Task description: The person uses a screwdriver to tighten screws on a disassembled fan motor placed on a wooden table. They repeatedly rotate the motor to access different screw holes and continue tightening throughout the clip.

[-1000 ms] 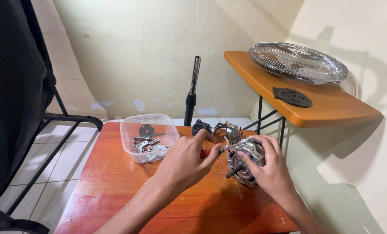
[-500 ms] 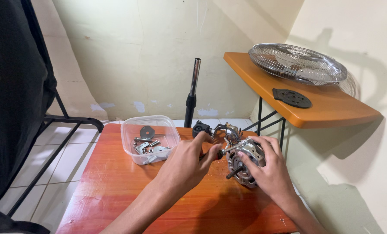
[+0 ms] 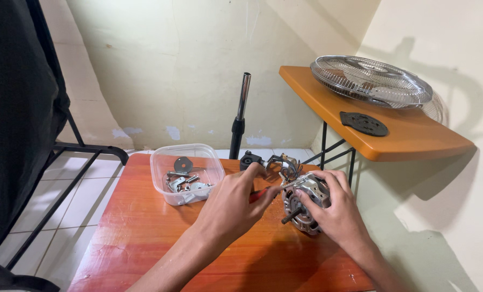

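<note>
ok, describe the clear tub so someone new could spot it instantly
Start at the low reddish wooden table. At its far left part, left of the left hand, sits the clear plastic tub. It is the only see-through container there, holding loose metal screws and brackets, unlike the grey motor beside it.

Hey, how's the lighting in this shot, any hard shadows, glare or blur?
Head view: soft, even light and sharp focus on the left hand and right hand at the grey metal fan motor; a soft-edged shadow of the round wire fan guard falls on the cream wall; mild sheen on the glossy reddish wooden table; straight edges lean from wide-angle distortion.
</note>
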